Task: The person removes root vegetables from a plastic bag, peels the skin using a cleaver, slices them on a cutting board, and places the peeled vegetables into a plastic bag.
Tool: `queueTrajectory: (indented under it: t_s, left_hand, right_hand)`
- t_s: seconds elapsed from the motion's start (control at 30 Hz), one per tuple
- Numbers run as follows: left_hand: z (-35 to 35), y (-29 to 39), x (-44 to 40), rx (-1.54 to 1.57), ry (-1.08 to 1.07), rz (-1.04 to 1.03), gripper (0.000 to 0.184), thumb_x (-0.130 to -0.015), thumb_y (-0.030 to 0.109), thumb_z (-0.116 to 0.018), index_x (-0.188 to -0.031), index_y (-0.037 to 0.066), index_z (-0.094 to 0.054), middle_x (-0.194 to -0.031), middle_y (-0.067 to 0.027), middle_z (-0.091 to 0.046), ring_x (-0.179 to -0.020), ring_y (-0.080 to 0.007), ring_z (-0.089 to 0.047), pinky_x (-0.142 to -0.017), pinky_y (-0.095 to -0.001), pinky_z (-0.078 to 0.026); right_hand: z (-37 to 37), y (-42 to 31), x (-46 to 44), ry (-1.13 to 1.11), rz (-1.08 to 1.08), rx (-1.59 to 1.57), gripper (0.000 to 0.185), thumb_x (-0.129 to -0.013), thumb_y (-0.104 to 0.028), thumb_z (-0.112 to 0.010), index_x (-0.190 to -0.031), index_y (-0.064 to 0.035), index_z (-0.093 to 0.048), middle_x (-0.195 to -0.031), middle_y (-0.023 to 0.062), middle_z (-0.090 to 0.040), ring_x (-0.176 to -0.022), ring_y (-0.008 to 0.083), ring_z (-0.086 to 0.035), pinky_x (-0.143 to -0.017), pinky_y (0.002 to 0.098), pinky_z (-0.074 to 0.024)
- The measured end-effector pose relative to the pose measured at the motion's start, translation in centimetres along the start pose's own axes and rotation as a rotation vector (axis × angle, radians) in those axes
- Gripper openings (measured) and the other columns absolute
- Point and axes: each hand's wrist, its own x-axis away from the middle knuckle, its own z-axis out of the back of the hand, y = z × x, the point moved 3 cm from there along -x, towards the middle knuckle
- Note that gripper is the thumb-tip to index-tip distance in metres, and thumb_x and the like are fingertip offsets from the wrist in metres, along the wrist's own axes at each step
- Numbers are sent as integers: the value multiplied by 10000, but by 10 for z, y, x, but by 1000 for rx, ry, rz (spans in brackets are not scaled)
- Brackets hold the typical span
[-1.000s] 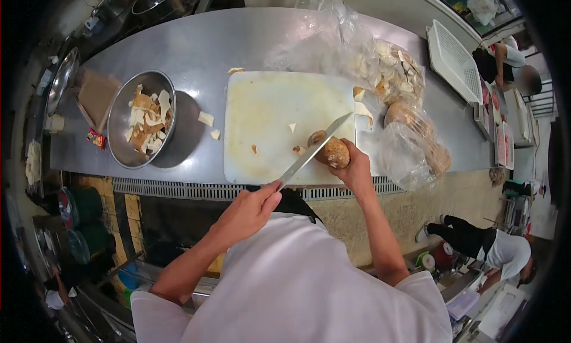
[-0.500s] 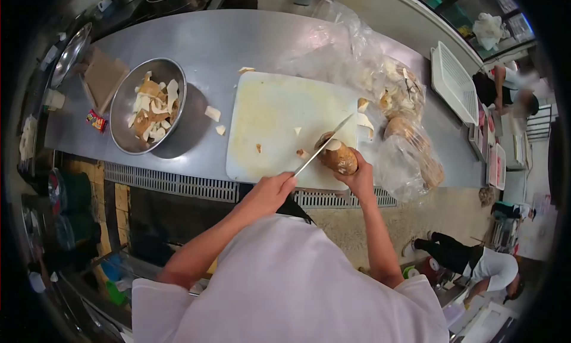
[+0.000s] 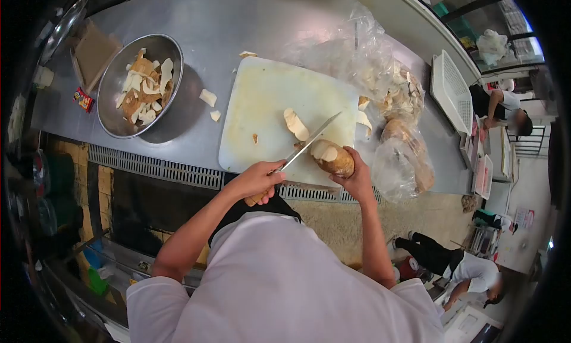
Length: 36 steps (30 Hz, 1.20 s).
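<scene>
My left hand (image 3: 259,182) is closed round the wooden handle of a knife (image 3: 309,142), its blade slanting up and to the right over the white cutting board (image 3: 262,99). In my right hand (image 3: 358,179) is a brown-skinned root vegetable (image 3: 338,160), held at the board's lower right, with pale flesh bared on its near-blade side. The blade passes just left of the root; whether they touch I cannot tell. A cut slice (image 3: 295,124) with a pale face lies on the board beside the blade. A small brown scrap (image 3: 255,139) is further left.
A steel bowl (image 3: 106,105) of peelings stands left, near a red packet (image 3: 83,99). Pale scraps (image 3: 208,97) lie between bowl and board. Clear plastic bags (image 3: 395,155) with brown roots sit right, before a white crate (image 3: 449,87). Other people (image 3: 476,271) work at far right.
A slice has come off the root and now lies on the board. The knife has drawn back left of the root, and the root's pale cut side now shows more. The view has shifted slightly.
</scene>
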Motion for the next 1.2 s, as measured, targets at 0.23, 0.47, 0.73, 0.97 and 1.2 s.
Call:
queueTrajectory:
  t_s: [0.23, 0.47, 0.73, 0.97, 1.2]
  left_hand:
    - [-13, 49, 63, -490, 221, -478, 446, -1069, 273, -498, -1449, 41, -527, -717, -204, -675, -588, -373, -667, -581, -463, -540]
    - [-24, 74, 129, -710, 122, -209, 468, -1061, 316, -522, -1423, 20, -534, -738, -246, -681, -685, -459, -665, -661, -535, -533]
    - [-37, 63, 1, -675, 233, -322, 458, -1072, 305, -497, -1386, -26, -538, -725, -268, -660, -715, -499, -653, -683, -561, -524]
    - [-25, 79, 83, -570, 95, -231, 427, -1078, 271, -495, -1415, 12, -537, -737, -280, -627, -681, -489, -604, -656, -507, -487]
    - [-21, 80, 105, -563, 141, -133, 447, -1076, 267, -502, -1450, 22, -517, -722, -275, -613, -666, -480, -603, -645, -495, -475]
  right_hand:
    - [2, -8, -6, 39, -228, 30, 670, -678, -152, -884, -1279, -26, -617, -1075, 197, -750, -1035, 318, -737, -883, 394, -570]
    - [1, -9, -7, -10, -133, -29, 577, -692, -107, -884, -1204, 1, -641, -1039, 166, -768, -980, 303, -753, -844, 373, -575]
    - [-15, -14, 6, 108, -148, 12, 687, -681, -15, -852, -1318, -15, -594, -1060, 202, -746, -983, 338, -738, -874, 370, -560]
    - [0, -5, 5, 23, -319, -20, 747, -638, -75, -883, -1322, -17, -588, -1018, 225, -743, -1001, 391, -725, -840, 422, -581]
    - [2, -6, -2, 47, -187, -45, 669, -649, -149, -918, -1224, 18, -620, -1130, 210, -736, -1050, 327, -727, -895, 399, -574]
